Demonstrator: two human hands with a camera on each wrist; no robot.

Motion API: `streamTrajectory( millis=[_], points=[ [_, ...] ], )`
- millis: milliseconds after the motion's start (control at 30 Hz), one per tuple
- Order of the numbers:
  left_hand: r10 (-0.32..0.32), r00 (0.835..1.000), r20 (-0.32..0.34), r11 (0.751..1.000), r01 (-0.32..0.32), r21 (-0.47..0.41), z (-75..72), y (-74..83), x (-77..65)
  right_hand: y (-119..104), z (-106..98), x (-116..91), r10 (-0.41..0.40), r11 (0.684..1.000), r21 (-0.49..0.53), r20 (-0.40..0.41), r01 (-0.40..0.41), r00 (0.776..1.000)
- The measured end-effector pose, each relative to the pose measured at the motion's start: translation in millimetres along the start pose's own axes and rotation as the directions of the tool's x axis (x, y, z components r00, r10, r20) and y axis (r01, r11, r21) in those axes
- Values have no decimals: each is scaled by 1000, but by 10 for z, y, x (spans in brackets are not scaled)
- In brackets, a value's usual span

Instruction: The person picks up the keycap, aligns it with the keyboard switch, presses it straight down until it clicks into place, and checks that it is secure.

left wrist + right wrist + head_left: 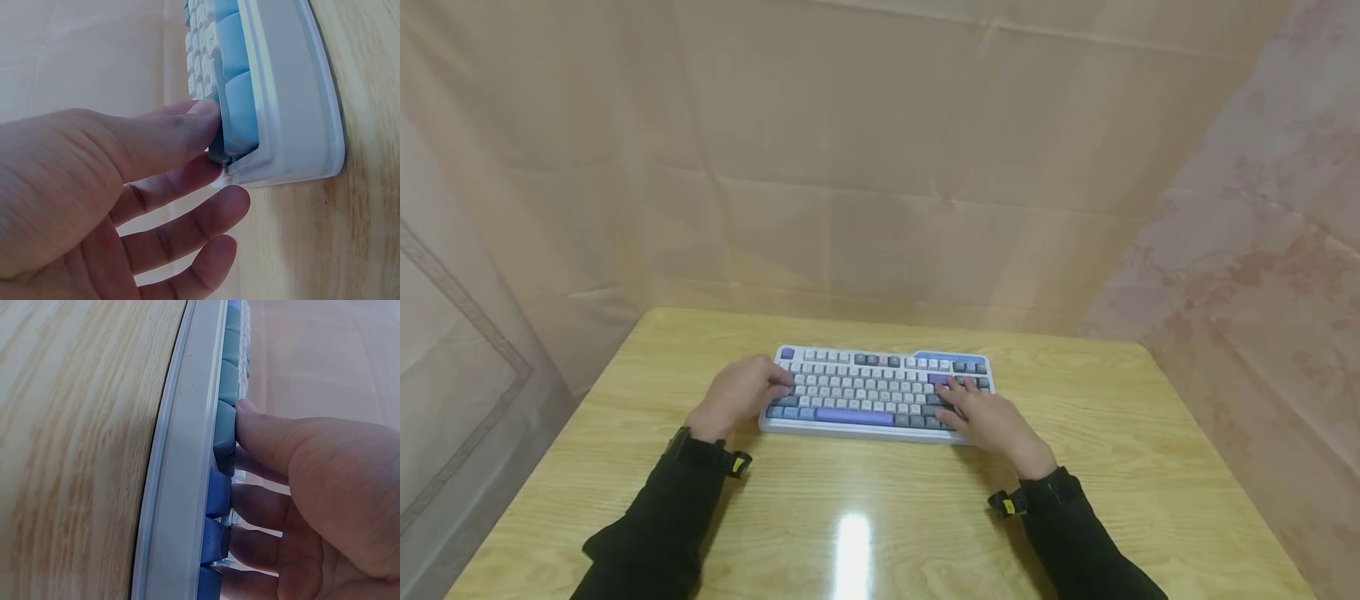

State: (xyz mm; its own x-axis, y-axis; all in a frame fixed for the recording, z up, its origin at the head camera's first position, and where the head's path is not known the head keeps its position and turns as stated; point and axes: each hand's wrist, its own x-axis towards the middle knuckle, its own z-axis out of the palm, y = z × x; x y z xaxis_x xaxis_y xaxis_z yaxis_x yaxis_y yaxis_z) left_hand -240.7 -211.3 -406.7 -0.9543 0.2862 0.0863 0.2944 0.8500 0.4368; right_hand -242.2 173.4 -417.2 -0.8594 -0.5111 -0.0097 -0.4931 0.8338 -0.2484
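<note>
A compact keyboard with white, grey and blue-violet keys lies flat on the wooden table. At its left end is my left hand; the thumb touches a dark key near the front-left corner. In the left wrist view, the left hand's outer fingers extend past the keyboard's side, and the index finger is mostly hidden behind the thumb. My right hand rests over the right-hand keys with its fingers spread. The right wrist view shows the thumb of the right hand against a grey-blue key, other fingertips beside blue keys.
The wooden table surrounds the keyboard. A beige curtain hangs behind the table, with a patterned cloth to the right and a pale cloth to the left. Both wrists carry black straps.
</note>
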Motion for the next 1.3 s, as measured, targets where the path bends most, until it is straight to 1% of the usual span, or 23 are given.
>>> streamTrajectory(
  millis=[133,333,500,667,800,933,1000,1067,1133,1200,1300],
  points=[
    [4,1000,1,1000,-4,22,32,-8,-2,3,-12,-15,-18,1000,-3,-3,18,1000],
    [-32,999,13,999,32,-22,57,-23,-1,44,-12,-28,-35,999,-12,-10,35,999],
    [-22,1000,6,999,23,-49,51,-35,8,55,-3,-35,-33,999,-15,-10,32,999],
    [-22,1000,16,996,24,-90,47,-59,-6,47,-3,-54,-30,999,-13,-9,30,1000],
    [-4,1000,19,996,6,-87,30,-54,-14,44,-12,-50,-21,1000,-13,-3,20,1000],
    [7,1000,20,998,-6,-61,10,-32,-17,46,-15,-45,-14,1000,-5,0,14,1000],
    [12,1000,15,1000,-11,-29,12,-17,-15,51,-7,-44,-12,1000,3,2,12,1000],
    [12,1000,8,1000,-12,10,19,9,-16,56,-3,-45,-20,1000,1,-1,20,1000],
    [16,1000,-13,997,-15,75,32,45,-16,59,-1,-48,-25,1000,-5,-5,25,1000],
    [21,999,-40,991,-15,133,44,91,-19,59,2,-46,-23,1000,-7,-6,23,1000],
    [23,998,-66,981,-9,196,59,160,-18,59,0,-47,-21,1000,-12,-6,21,1000]
  ],
)
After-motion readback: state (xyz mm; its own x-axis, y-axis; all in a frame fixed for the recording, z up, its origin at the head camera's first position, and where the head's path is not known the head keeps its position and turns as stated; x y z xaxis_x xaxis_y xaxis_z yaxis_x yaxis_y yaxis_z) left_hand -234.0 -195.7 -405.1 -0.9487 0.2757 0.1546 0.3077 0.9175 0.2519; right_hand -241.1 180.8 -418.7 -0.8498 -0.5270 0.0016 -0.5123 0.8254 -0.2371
